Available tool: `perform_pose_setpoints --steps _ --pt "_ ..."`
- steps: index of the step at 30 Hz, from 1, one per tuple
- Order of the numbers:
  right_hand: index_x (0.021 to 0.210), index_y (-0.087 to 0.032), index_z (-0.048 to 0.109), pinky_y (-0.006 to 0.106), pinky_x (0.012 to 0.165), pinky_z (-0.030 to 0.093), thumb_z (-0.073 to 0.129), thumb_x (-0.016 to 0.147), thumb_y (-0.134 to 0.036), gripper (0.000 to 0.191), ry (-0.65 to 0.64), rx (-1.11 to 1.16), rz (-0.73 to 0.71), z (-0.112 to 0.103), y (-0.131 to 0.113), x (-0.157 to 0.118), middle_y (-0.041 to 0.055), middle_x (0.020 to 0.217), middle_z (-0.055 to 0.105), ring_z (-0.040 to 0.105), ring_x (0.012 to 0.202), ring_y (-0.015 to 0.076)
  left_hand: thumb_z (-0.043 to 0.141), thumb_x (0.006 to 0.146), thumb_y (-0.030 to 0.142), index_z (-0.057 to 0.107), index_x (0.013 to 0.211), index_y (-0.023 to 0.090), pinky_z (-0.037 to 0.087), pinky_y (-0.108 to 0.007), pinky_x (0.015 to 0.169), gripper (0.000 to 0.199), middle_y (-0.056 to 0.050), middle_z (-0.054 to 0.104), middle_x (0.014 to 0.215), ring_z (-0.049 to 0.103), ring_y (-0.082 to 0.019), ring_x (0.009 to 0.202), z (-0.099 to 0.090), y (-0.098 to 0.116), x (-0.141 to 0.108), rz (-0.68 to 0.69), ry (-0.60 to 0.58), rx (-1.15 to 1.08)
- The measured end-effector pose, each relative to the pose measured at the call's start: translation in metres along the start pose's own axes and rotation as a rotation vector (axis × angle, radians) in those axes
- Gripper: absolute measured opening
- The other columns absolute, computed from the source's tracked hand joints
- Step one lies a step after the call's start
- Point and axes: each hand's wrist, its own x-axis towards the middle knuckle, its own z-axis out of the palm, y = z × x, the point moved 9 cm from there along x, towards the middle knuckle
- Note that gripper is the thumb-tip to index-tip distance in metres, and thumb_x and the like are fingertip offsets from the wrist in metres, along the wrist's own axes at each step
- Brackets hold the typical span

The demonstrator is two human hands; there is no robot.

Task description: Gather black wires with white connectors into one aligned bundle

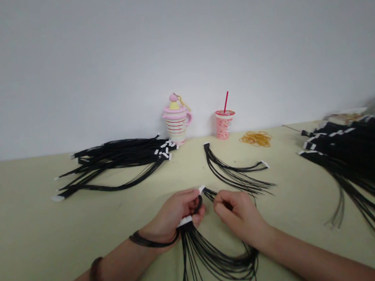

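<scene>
My left hand [172, 214] is closed around a black wire harness [186, 229], whose wide white connector [185, 221] shows below the fingers. Between its thumb and fingertips sits a smaller white connector [202, 188] with black wires running out to the right. My right hand [242, 216] pinches those wires just beside the small connector. Loose wires hang from the wide connector and curve under my right wrist. A dark loop of wires lies around my left wrist. Past my hands, another black harness [224, 165] lies fanned out on the table.
A pile of black harnesses [119, 153] lies at back left, a larger pile [359, 147] at right. A striped toy pitcher [175, 126], a pink cup with a straw [224, 125] and yellow rubber bands [256, 139] stand or lie near the wall on the pale table [33, 224].
</scene>
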Motion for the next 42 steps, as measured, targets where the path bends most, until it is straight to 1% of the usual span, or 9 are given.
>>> perform_pose_setpoints --steps 9,24,26,28,30,31,33,36,42 --pt "0.058 -0.014 0.048 0.017 0.045 0.025 0.039 0.076 -0.013 0.021 -0.051 0.006 0.032 0.004 0.003 -0.002 -0.0033 0.048 0.043 0.038 0.046 0.0078 0.052 0.076 0.040 0.048 0.074 0.011 0.024 -0.018 0.040 0.029 -0.003 0.048 0.054 0.037 -0.009 0.043 -0.005 0.002 -0.001 0.033 0.076 0.057" --pt "0.068 -0.014 0.050 0.019 0.049 0.029 0.044 0.079 -0.013 0.013 -0.049 -0.123 -0.093 -0.001 -0.010 -0.002 -0.0028 0.055 0.045 0.040 0.050 0.0088 0.052 0.077 0.035 0.045 0.064 0.013 0.027 -0.020 0.043 0.027 -0.001 0.045 0.051 0.039 -0.010 0.044 0.002 0.009 -0.006 0.097 0.129 0.141" --pt "0.081 -0.014 0.052 0.021 0.054 0.034 0.047 0.078 -0.013 0.006 0.019 -0.166 -0.121 -0.009 -0.017 -0.002 -0.0003 0.065 0.050 0.046 0.057 0.0109 0.051 0.077 0.035 0.046 0.065 0.013 0.026 -0.021 0.043 0.026 -0.001 0.044 0.051 0.038 -0.010 0.043 0.001 0.013 -0.006 0.123 0.139 0.153" --pt "0.091 -0.014 0.051 0.024 0.065 0.039 0.050 0.074 -0.012 0.017 0.121 -0.207 -0.199 -0.021 -0.035 -0.007 0.0041 0.080 0.052 0.050 0.072 0.0146 0.050 0.077 0.034 0.047 0.066 0.013 0.025 -0.021 0.043 0.024 -0.001 0.045 0.051 0.037 -0.010 0.043 0.000 0.015 -0.007 0.156 0.157 0.148" --pt "0.089 -0.015 0.051 0.026 0.072 0.039 0.050 0.072 -0.010 0.017 0.150 -0.191 -0.299 -0.025 -0.060 -0.017 0.0056 0.086 0.051 0.049 0.081 0.0163 0.051 0.077 0.033 0.046 0.064 0.013 0.026 -0.021 0.044 0.024 -0.001 0.045 0.052 0.038 -0.010 0.044 -0.003 0.017 -0.007 0.179 0.185 0.131" --pt "0.083 -0.016 0.050 0.024 0.069 0.039 0.048 0.071 -0.008 0.015 0.095 -0.139 -0.323 -0.021 -0.070 -0.023 0.0037 0.081 0.051 0.049 0.076 0.0147 0.051 0.076 0.032 0.045 0.062 0.014 0.026 -0.021 0.044 0.024 -0.001 0.045 0.052 0.038 -0.010 0.044 -0.005 0.017 -0.008 0.180 0.198 0.115" --pt "0.072 -0.017 0.048 0.019 0.055 0.036 0.047 0.067 -0.005 0.013 -0.126 -0.024 -0.284 0.000 -0.079 -0.033 -0.0010 0.067 0.048 0.047 0.060 0.0098 0.051 0.077 0.031 0.043 0.062 0.013 0.026 -0.020 0.043 0.024 -0.001 0.046 0.052 0.039 -0.010 0.044 -0.007 0.015 -0.008 0.174 0.207 0.077" --pt "0.062 -0.016 0.046 0.019 0.046 0.028 0.045 0.068 -0.003 0.014 -0.368 -0.049 -0.152 0.031 -0.070 -0.047 -0.0039 0.056 0.045 0.041 0.049 0.0063 0.050 0.077 0.029 0.042 0.065 0.013 0.024 -0.019 0.042 0.021 -0.002 0.047 0.053 0.038 -0.009 0.043 -0.007 0.012 -0.008 0.157 0.184 0.007" --pt "0.054 -0.014 0.041 0.021 0.043 0.020 0.045 0.080 -0.016 0.027 -0.364 -0.109 -0.053 0.045 -0.044 -0.045 -0.0045 0.049 0.040 0.033 0.043 0.0048 0.051 0.076 0.030 0.039 0.065 0.014 0.024 -0.019 0.041 0.023 -0.002 0.047 0.052 0.039 -0.009 0.042 -0.008 0.014 -0.008 0.181 0.200 -0.032"
